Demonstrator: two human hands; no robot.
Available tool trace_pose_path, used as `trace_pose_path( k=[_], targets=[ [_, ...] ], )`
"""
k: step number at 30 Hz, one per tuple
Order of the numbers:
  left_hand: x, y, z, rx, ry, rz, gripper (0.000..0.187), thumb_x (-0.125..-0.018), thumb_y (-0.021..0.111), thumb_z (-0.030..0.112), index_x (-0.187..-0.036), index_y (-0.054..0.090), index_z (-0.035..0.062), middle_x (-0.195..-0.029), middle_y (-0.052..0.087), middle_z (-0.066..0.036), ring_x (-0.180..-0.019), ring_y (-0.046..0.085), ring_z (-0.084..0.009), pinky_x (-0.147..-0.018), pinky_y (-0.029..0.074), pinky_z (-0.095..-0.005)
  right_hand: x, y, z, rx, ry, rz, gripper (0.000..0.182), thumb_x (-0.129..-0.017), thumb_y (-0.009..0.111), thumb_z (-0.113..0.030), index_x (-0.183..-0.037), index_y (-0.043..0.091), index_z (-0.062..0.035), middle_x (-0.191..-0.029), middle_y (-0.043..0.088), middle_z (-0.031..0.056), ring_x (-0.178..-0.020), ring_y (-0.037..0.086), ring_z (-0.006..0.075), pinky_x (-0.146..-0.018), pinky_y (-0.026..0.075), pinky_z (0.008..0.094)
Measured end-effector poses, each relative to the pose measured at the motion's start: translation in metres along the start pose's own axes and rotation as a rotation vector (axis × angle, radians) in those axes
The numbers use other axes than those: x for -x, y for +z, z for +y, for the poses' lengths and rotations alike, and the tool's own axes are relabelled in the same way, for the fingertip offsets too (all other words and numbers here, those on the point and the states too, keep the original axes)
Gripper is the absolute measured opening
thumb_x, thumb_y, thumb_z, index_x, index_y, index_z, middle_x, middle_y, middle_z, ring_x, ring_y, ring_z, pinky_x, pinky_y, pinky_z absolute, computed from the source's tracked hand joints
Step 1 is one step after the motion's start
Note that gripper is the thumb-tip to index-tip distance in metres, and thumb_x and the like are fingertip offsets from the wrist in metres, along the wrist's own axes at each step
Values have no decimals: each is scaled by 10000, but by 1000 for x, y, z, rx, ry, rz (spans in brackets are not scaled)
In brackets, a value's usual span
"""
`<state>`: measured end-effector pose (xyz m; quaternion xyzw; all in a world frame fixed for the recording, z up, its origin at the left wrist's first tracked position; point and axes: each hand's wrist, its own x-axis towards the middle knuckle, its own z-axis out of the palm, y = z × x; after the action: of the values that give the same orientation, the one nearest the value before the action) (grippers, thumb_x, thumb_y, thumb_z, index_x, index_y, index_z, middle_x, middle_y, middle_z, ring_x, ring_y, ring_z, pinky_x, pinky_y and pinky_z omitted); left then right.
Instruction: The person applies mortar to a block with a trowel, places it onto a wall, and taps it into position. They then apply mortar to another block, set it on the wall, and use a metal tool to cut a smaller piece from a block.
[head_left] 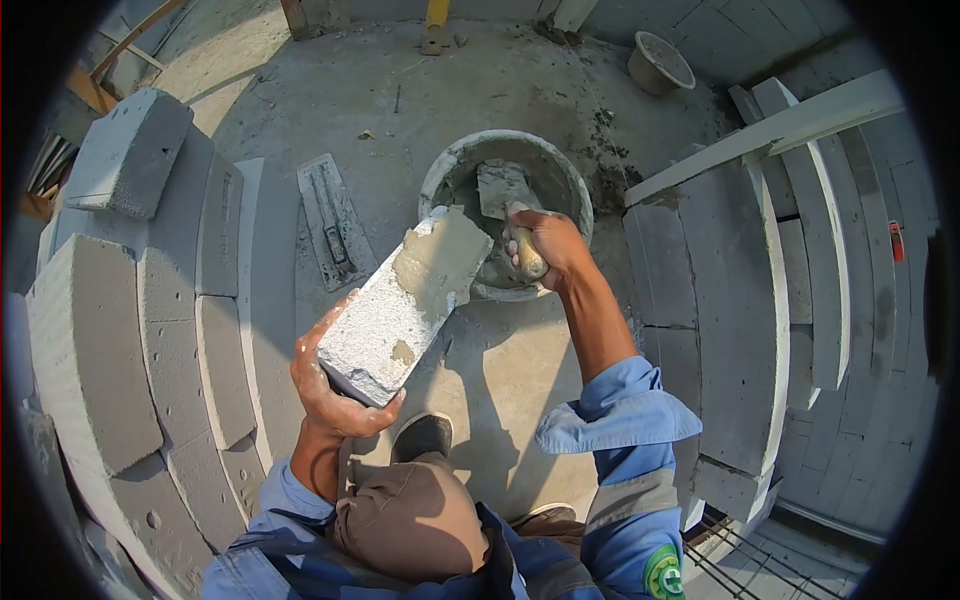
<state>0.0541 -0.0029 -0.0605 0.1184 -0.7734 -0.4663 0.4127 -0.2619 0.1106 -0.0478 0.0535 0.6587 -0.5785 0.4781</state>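
Observation:
My left hand (345, 385) is closed around the lower end of a pale concrete block (375, 325), which is tilted up toward the right. Wet grey mortar (440, 255) covers the block's far end, with a small dab lower down. In my right hand (545, 245) is the wooden handle of a trowel (505, 188), fingers wrapped round it. The trowel's mortar-smeared blade is over a round bucket (437, 178) with grey mortar inside. The block's far end overlaps the bucket's near left side in view.
A mortar-caked float (330, 225) lies on the floor left of the bucket. Stacked blocks (100, 350) rise at the left, with more blocks (725, 300) at the right. Another bucket (660, 62) stands at the back right. Steel bars (760, 560) show at lower right.

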Motion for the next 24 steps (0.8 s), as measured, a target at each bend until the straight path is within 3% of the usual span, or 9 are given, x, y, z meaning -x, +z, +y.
trace_pose_path(
  k=[3, 7, 8, 9, 11, 15, 19, 24],
  targets=[
    [0, -2, 5, -24, -12, -11, 987, -544, 831, 214, -1380, 418, -112, -1270, 582, -253, -1171, 643, -350, -1032, 522, -444, 29, -12, 13, 42, -134, -35, 268, -932, 714, -185, -1091, 592, -8, -794, 626, 87, -567, 597, 167, -479, 508, 306],
    [-4, 2, 9, 11, -68, -6, 980, -543, 830, 212, -1378, 431, -110, -1277, 605, -262, -1170, 653, -339, -1026, 527, -437, 94, -36, 45, 264, -534, 38, 515, -915, 745, -210, -1344, 566, 12, -953, 651, 70, -704, 625, 130, -609, 503, 269],
    [-10, 2, 16, -31, -73, -19, 934, -564, 857, 240, -1355, 463, -60, -1299, 632, -324, -1161, 690, -405, -1033, 543, -442, 119, -39, 49, 330, -503, 63, 566, -903, 751, -198, -1383, 546, 21, -983, 661, 86, -756, 641, 152, -655, 516, 293],
    [-13, 2, 19, -42, -81, -8, 934, -564, 857, 240, -1355, 463, -60, -1299, 632, -324, -1161, 690, -405, -1033, 543, -442, 144, -43, 55, 393, -470, 89, 618, -891, 757, -186, -1422, 525, 29, -1014, 671, 103, -808, 657, 174, -701, 529, 317],
    [-18, 5, 21, -126, 15, -14, 902, -556, 863, 241, -1322, 499, -66, -1275, 651, -319, -1138, 703, -400, -1018, 552, -428, 160, -66, 87, 835, -1000, 202, 581, -847, 759, -124, -1371, 564, 32, -1016, 679, 152, -841, 678, 244, -752, 545, 360],
    [-24, 16, 33, -199, 29, 2, 883, -556, 857, 239, -1305, 507, -72, -1268, 661, -310, -1115, 714, -397, -982, 568, -423, 205, -43, 113, 1010, -1028, 274, 616, -722, 781, -30, -1313, 613, 6, -1014, 657, 196, -820, 697, 339, -711, 563, 390],
    [-29, 23, 49, -285, -51, 4, 877, -587, 847, 261, -1332, 508, -54, -1239, 678, -289, -1088, 724, -383, -961, 575, -415, 196, -13, 154, 1178, -1155, 383, 643, -757, 784, -12, -1366, 578, -17, -1061, 640, 200, -870, 684, 366, -705, 564, 428],
    [-28, 28, 52, -272, -179, 33, 871, -592, 842, 248, -1347, 519, -43, -1186, 697, -259, -1047, 739, -360, -923, 587, -415, 202, -7, 176, 1258, -1150, 446, 654, -747, 786, -10, -1367, 575, -16, -1090, 637, 199, -863, 689, 350, -702, 570, 410]
  ],
)
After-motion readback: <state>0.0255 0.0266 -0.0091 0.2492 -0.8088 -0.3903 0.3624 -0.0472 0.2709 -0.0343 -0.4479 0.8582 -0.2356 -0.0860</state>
